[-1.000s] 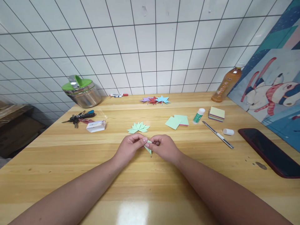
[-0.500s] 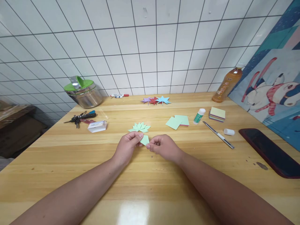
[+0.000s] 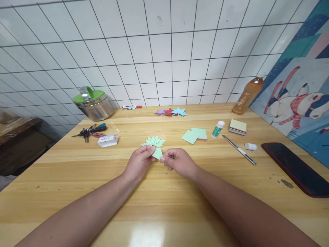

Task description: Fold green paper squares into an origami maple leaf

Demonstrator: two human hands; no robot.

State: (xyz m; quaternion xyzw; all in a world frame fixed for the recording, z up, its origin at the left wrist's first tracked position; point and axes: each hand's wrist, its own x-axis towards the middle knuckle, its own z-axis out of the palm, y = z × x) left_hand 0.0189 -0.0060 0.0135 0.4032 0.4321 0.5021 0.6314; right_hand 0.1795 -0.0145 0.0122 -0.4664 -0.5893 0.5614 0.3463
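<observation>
Around mid-frame I'm seeing the left hand (image 3: 139, 161) pinching green paper (image 3: 157, 154), probably steadying it while the right hand (image 3: 180, 162) is gripping a corner.

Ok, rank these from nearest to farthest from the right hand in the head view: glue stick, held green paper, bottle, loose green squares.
From the right hand:
1. Held green paper: at its fingertips, on its left.
2. Loose green squares: just beyond it.
3. Glue stick: right of the squares.
4. Bottle: back right.
</observation>
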